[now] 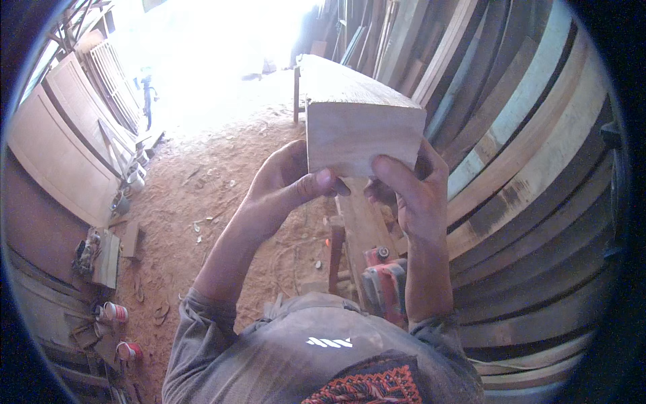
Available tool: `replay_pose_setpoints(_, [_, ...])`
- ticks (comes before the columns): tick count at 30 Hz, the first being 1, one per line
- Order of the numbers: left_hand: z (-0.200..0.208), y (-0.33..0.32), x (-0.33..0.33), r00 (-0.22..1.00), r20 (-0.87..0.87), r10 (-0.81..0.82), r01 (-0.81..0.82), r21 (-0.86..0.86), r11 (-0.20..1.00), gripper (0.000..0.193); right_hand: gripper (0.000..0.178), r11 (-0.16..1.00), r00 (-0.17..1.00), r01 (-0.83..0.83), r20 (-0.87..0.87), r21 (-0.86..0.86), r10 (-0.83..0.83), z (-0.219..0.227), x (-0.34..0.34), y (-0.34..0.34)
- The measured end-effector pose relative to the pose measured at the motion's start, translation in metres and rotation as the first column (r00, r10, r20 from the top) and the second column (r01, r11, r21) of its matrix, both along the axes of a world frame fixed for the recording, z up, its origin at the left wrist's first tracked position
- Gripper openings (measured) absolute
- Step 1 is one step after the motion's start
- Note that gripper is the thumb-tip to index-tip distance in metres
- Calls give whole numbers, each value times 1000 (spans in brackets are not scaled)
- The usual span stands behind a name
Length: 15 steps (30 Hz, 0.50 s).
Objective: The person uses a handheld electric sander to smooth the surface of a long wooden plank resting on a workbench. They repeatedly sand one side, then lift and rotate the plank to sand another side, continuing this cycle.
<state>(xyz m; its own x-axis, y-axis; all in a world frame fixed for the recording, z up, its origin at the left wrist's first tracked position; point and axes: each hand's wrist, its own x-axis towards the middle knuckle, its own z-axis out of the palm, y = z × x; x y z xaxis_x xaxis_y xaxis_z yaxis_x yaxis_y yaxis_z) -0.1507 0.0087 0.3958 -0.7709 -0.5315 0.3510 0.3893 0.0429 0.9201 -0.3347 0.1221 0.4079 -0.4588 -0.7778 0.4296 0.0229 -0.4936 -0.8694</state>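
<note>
A pale wooden block point(363, 135) is held up in front of my chest, its smooth flat face toward me and its rough-edged top running away from me. My left hand point(299, 180) grips its lower left corner, thumb along the bottom edge. At the lower right, my right hand point(414, 188) presses its thumb on the near face, with the other fingers around the side and underneath. Most of the fingertips are hidden by the block. Below my hands is a narrow wooden bench point(360, 222), with a red and grey power tool point(385, 283) on it by my right forearm.
Long boards point(531, 175) lean in several layers along the right. Panelled wooden doors point(64, 145) stand on the left, near red and white cans point(116, 312) and wood offcuts point(104, 259). Wood chips are scattered over the reddish dirt floor point(182, 195). Bright light fills the far opening.
</note>
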Motion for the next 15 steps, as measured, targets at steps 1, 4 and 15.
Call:
replay_pose_setpoints(1, [0,0,0,1000,2,1,-1,-2,1000,87,59,1000,1000,2,-7,2,-2,0,-1,0])
replay_pose_setpoints(4, [1,-1,-1,999,32,14,-13,-13,1000,88,59,1000,1000,12,-8,22,-12,0,-3,0])
replay_pose_setpoints(15, [-12,1,-2,997,-15,75,-75,-43,996,71,67,999,1000,-12,-18,53,13,-2,-5,1])
